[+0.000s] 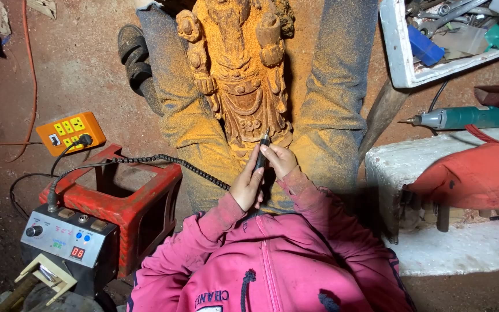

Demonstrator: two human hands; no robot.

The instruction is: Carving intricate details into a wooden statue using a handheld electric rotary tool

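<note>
A carved wooden statue (241,75), covered in orange dust, lies along my lap between my dusty trouser legs. Both hands grip a slim black rotary handpiece (261,155) whose tip touches the lower part of the carving. My left hand (246,186) wraps the tool's rear end, where a coiled black cable (168,160) leaves it. My right hand (279,160) pinches the tool nearer its tip. My pink jacket sleeves fill the bottom of the view.
The cable runs left to a grey control box (67,237) beside a red plastic stool (128,196). An orange power strip (70,132) lies on the floor. A teal power tool (463,118), red cloth (480,173) and white toolbox (434,34) sit at right.
</note>
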